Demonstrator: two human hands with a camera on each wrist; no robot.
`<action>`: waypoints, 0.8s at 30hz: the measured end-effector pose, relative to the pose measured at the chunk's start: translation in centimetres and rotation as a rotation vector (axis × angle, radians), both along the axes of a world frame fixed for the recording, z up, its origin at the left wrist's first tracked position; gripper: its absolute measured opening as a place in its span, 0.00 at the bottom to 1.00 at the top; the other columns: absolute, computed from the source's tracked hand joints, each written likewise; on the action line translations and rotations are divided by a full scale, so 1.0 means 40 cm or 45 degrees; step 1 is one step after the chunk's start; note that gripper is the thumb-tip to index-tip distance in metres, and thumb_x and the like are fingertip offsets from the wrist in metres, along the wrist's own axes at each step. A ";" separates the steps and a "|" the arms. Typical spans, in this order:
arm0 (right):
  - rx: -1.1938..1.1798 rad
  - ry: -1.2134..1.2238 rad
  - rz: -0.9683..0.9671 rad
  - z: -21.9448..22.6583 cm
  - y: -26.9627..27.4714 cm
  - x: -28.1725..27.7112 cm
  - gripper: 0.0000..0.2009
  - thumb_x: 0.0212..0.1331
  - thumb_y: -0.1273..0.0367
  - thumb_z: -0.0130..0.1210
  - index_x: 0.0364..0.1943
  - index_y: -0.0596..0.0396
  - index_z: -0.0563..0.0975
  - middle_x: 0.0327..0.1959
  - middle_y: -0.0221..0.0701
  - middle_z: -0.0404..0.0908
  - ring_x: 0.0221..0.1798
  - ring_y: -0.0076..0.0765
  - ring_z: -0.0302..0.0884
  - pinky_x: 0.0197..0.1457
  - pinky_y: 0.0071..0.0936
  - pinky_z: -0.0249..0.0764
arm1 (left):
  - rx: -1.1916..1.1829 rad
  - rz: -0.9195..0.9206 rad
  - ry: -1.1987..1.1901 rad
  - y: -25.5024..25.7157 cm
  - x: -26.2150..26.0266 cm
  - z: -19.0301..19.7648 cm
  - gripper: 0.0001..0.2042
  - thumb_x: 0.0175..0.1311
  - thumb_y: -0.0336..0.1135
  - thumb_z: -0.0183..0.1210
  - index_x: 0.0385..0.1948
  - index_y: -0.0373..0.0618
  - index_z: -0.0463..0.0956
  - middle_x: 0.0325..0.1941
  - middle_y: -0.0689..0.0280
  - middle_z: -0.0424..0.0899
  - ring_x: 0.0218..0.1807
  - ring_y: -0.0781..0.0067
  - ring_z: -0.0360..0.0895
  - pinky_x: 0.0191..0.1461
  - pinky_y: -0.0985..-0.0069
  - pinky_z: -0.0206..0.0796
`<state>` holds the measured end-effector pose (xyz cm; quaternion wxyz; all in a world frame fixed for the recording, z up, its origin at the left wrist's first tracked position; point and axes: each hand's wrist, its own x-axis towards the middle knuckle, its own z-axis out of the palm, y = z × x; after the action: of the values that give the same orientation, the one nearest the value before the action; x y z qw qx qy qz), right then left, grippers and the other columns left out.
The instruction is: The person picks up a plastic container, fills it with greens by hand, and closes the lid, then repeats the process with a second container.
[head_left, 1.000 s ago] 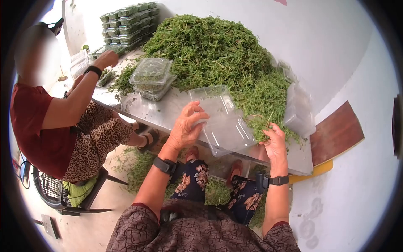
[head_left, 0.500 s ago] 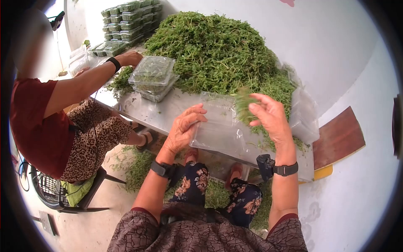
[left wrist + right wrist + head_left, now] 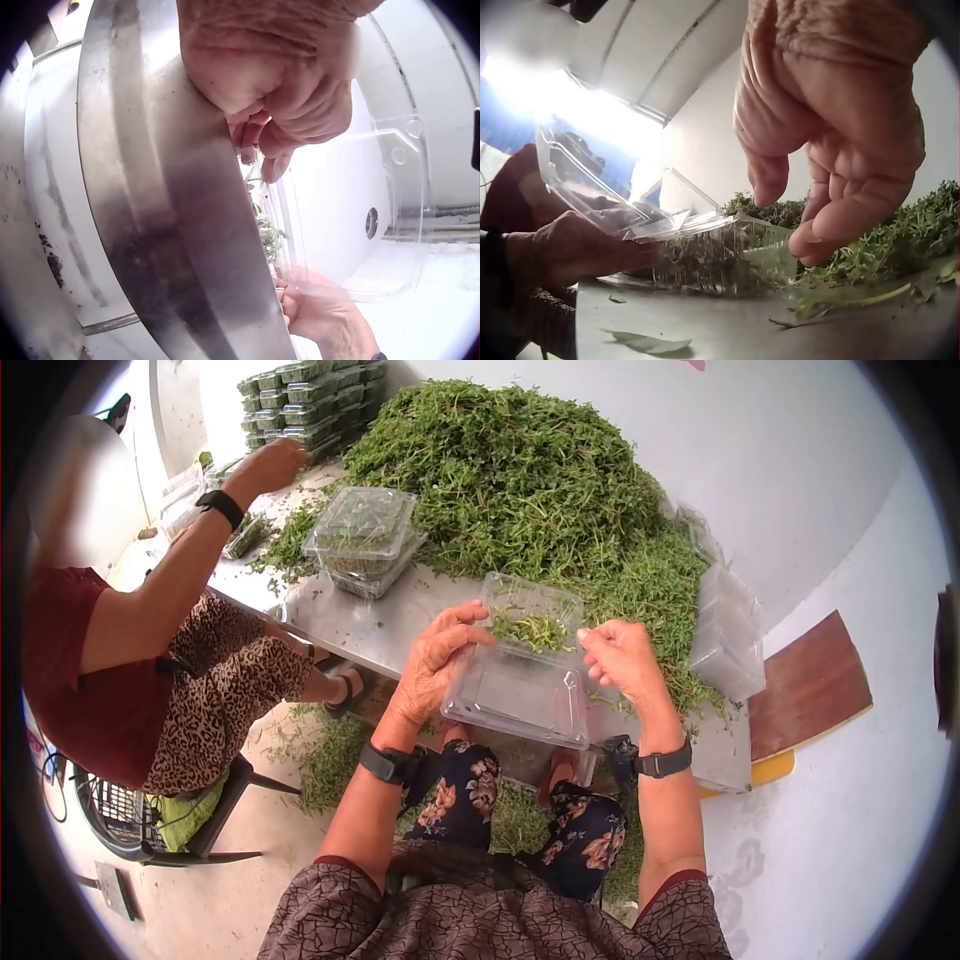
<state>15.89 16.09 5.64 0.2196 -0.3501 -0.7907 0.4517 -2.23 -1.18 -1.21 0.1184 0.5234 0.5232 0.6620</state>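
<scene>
In the head view, a clear plastic clamshell container (image 3: pixel 545 589) lies unfolded at the table's front edge. Its lid (image 3: pixel 520 695) hangs toward me, over the edge. Some green leafy stems (image 3: pixel 532 631) lie in the base. My left hand (image 3: pixel 437 660) grips the container's left side near the hinge, fingertips at the rim in the left wrist view. At the base's right corner is my right hand (image 3: pixel 622 658). The right wrist view shows its thumb and bent fingers (image 3: pixel 840 221) apart with no greens between them, fingertips right by the container wall.
Behind the container rises a large heap of greens (image 3: pixel 520 480). Filled containers (image 3: pixel 362 540) are stacked to its left, with more stacked at the back (image 3: pixel 305 405). Nested clear containers (image 3: pixel 727 635) stand at right. Another person (image 3: pixel 95 660) sits at left, reaching across the metal table (image 3: pixel 420 605).
My right hand has carried a pinch of greens from the right of the container to its base, and the greens now lie inside. My left hand has kept hold of the container.
</scene>
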 end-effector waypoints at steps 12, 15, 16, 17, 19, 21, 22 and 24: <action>-0.808 0.271 -0.025 -0.026 -0.001 0.004 0.08 0.54 0.69 0.58 0.30 0.61 0.75 0.22 0.33 0.76 0.18 0.22 0.71 0.16 0.19 0.67 | 0.136 0.043 -0.054 0.025 -0.005 -0.029 0.20 0.61 0.20 0.48 0.57 0.39 0.66 0.59 0.60 0.70 0.60 0.66 0.70 0.63 0.72 0.63; -0.962 0.438 -0.120 -0.056 0.002 0.007 0.07 0.54 0.69 0.59 0.30 0.59 0.75 0.23 0.33 0.77 0.19 0.22 0.72 0.18 0.19 0.69 | 0.062 0.003 -0.285 0.027 -0.001 -0.031 0.21 0.64 0.22 0.48 0.60 0.39 0.62 0.59 0.59 0.69 0.58 0.65 0.72 0.61 0.71 0.64; -1.049 0.512 -0.116 -0.066 0.003 0.008 0.07 0.54 0.69 0.58 0.31 0.59 0.75 0.23 0.33 0.77 0.20 0.23 0.72 0.19 0.20 0.70 | 0.065 -0.003 -0.283 0.027 0.001 -0.031 0.21 0.64 0.22 0.48 0.60 0.39 0.62 0.59 0.59 0.69 0.58 0.65 0.72 0.61 0.71 0.64; -1.135 0.587 -0.109 -0.071 0.002 0.010 0.07 0.55 0.69 0.58 0.31 0.59 0.75 0.23 0.33 0.77 0.20 0.24 0.73 0.20 0.20 0.71 | 0.082 -0.041 -0.378 0.026 0.001 -0.032 0.20 0.65 0.25 0.48 0.60 0.40 0.61 0.58 0.56 0.70 0.56 0.64 0.74 0.59 0.70 0.67; -1.153 0.638 -0.119 -0.067 -0.019 0.012 0.06 0.55 0.70 0.58 0.30 0.57 0.74 0.23 0.32 0.77 0.21 0.24 0.73 0.21 0.19 0.70 | 0.100 -0.082 -0.466 0.020 0.002 -0.023 0.20 0.67 0.28 0.49 0.61 0.41 0.61 0.58 0.54 0.71 0.53 0.63 0.76 0.56 0.69 0.70; -1.171 0.691 -0.132 -0.070 -0.028 0.017 0.05 0.55 0.70 0.58 0.29 0.54 0.74 0.23 0.31 0.77 0.22 0.23 0.73 0.21 0.18 0.69 | 0.089 -0.110 -0.673 0.011 0.005 -0.007 0.22 0.71 0.40 0.46 0.61 0.39 0.60 0.52 0.50 0.75 0.46 0.60 0.80 0.50 0.67 0.74; -1.190 0.740 -0.166 -0.080 -0.024 0.019 0.05 0.55 0.70 0.57 0.31 0.57 0.74 0.23 0.33 0.78 0.23 0.26 0.75 0.23 0.21 0.73 | 0.091 -0.116 -0.669 0.009 0.005 -0.003 0.22 0.71 0.40 0.46 0.61 0.39 0.60 0.52 0.50 0.75 0.46 0.60 0.80 0.50 0.67 0.74; -1.205 0.795 -0.203 -0.094 -0.025 0.022 0.06 0.56 0.71 0.56 0.33 0.59 0.75 0.24 0.35 0.78 0.25 0.30 0.77 0.25 0.25 0.77 | 0.044 -0.076 -0.659 0.005 0.003 0.003 0.28 0.71 0.52 0.41 0.61 0.37 0.58 0.46 0.48 0.78 0.41 0.59 0.82 0.45 0.67 0.76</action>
<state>16.78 15.09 1.87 0.2953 -0.3188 -0.3711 0.8207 -2.10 -0.99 -1.10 0.2588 0.3538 0.4485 0.7789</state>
